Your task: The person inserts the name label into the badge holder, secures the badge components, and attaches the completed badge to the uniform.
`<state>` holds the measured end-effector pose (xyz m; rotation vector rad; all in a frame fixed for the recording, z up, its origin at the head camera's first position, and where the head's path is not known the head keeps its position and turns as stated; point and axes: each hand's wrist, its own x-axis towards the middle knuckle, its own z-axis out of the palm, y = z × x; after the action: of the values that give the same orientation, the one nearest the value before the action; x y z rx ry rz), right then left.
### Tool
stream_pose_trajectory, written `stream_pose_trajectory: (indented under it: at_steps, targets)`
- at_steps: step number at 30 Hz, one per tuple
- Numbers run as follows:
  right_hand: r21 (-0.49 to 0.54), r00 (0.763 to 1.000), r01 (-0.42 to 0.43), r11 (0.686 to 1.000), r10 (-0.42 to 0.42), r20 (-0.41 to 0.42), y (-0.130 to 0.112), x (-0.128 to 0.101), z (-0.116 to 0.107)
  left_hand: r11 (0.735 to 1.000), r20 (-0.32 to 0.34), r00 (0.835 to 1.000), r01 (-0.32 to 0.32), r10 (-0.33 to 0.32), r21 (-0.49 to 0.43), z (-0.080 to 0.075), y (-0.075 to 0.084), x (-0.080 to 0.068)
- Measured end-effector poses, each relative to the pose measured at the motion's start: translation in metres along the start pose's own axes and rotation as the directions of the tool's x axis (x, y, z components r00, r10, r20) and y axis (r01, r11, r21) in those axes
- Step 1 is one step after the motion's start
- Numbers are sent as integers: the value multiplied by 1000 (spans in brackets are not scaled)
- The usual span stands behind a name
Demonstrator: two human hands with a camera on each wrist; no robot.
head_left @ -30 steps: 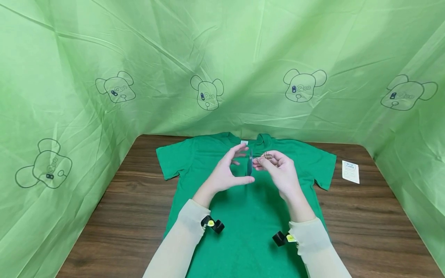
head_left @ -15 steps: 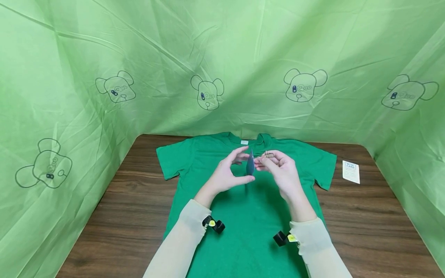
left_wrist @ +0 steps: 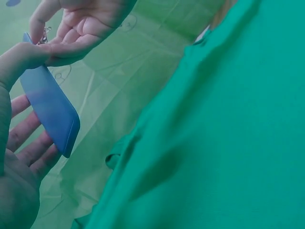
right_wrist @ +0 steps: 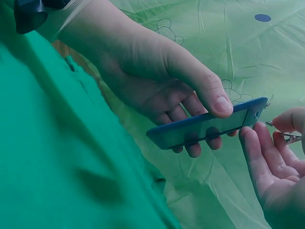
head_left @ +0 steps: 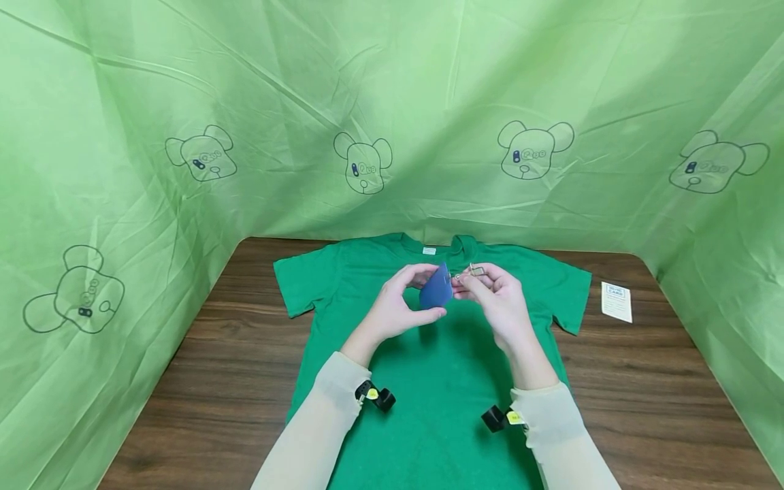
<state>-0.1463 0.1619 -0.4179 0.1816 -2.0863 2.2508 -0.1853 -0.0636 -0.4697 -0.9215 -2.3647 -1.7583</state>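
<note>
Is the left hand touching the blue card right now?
Touching. The right wrist view shows the left hand pinching the blue card, thumb on its top edge, fingers beneath.

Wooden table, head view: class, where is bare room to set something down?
Bare brown wooden table lies left of the green T-shirt; also right of it, nearer than the small white card. It is crowded above the shirt's chest, where both hands meet.

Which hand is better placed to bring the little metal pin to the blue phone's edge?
Probably the right hand: it already pinches the metal pin, with the tip right beside the top corner of the blue phone. The left hand grips the phone above the green shirt, so it is busy steadying it.
</note>
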Motion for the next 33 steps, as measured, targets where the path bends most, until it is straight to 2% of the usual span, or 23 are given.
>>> stream_pose_trajectory:
  at_steps: [9,18,26,33]
  targets:
    - [-30,1000,-15,999,14,-25,2,1,-1,1000,-9,1000,2,-1,10,1,-1,0]
    - [-95,995,-20,995,10,-101,2,1,-1,1000,-10,1000,-2,3,20,2,4,0]
    - [-117,981,-28,993,5,-193,2,3,-11,998,-10,1000,20,-21,-64,1,6,1]
    - [-119,985,-44,992,24,-169,1,3,-16,999,-24,999,24,-25,-48,1,6,0]
